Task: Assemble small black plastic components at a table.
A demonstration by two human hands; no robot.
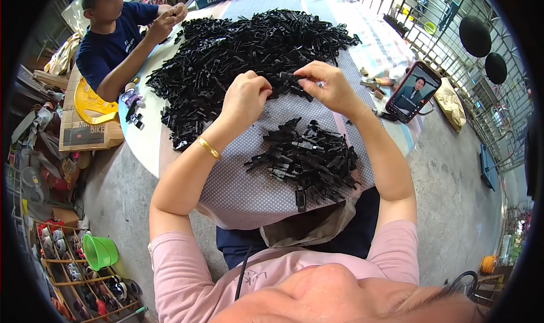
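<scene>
A large heap of small black plastic clip-like parts (226,56) covers the far half of the table. At its near edge, my right hand (331,88) pinches one small black plastic part (288,76) between thumb and fingers. My left hand (245,96) is closed just to the left, its fingertips pressed together; whatever they hold is hidden against the dark heap. The two hands are a little apart. Nearer to me, between my forearms, lies a smaller pile of similar black parts (311,158) on the dotted tablecloth (226,178).
A phone (413,92) stands propped at the table's right, beside pliers-like tools (378,82). Across at the left, a person in a dark blue shirt (113,45) holds something small. An open bag (309,229) hangs at the near edge. A green bucket (99,251) stands lower left.
</scene>
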